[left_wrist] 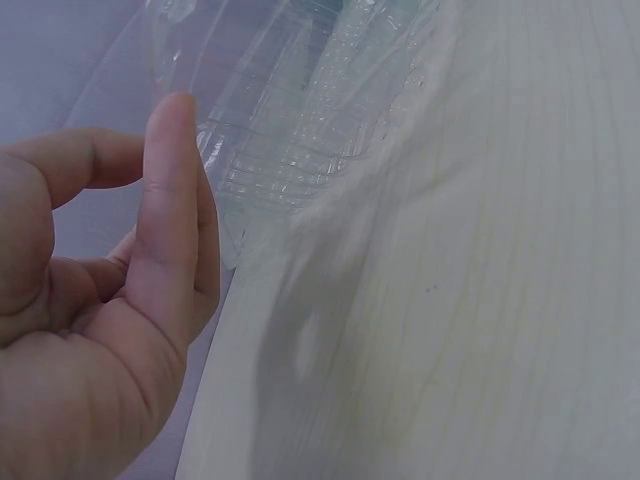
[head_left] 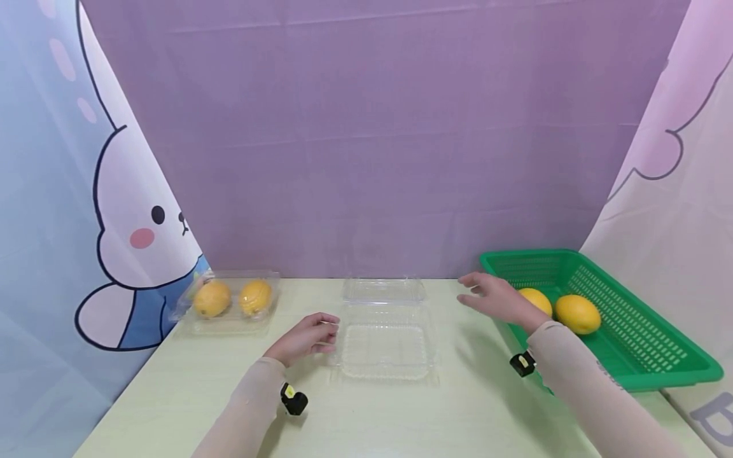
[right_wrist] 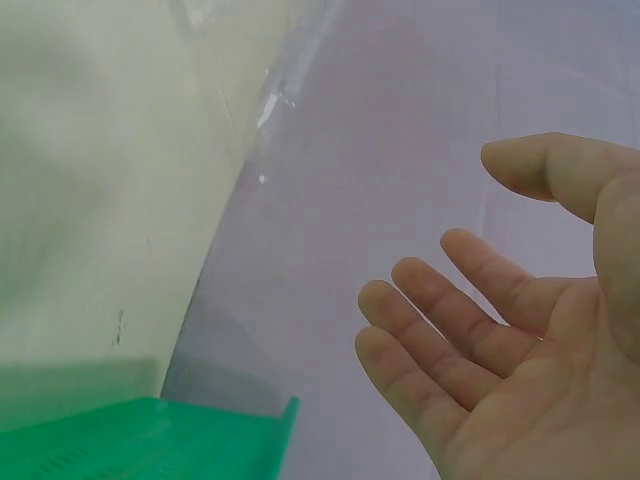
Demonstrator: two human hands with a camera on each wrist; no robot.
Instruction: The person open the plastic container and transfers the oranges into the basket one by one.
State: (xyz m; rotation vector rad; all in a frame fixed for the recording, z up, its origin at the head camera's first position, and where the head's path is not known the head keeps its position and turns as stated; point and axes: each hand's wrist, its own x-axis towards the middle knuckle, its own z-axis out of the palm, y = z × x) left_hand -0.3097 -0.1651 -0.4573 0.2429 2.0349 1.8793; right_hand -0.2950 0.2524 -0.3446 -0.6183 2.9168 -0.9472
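Observation:
A clear plastic clamshell box [head_left: 385, 350] lies with its lid raised in the middle of the table, and no fruit shows in it. Beside its left edge is my left hand [head_left: 306, 338], fingers loosely bent and holding nothing; whether it touches the plastic I cannot tell. In the left wrist view the box [left_wrist: 300, 150] is just past the fingertips. My right hand [head_left: 498, 299] hovers by the left rim of a green basket [head_left: 647, 381], its fingers spread and bare. Two yellow lemons [head_left: 578, 314] lie in the basket, one partly hidden by that hand.
At the far left of the table, another clear box [head_left: 229, 327] holds two lemons [head_left: 255, 297]. A purple cloth [head_left: 389, 140] hangs behind the table's back edge. Printed cloths [head_left: 137, 254] hang at both sides.

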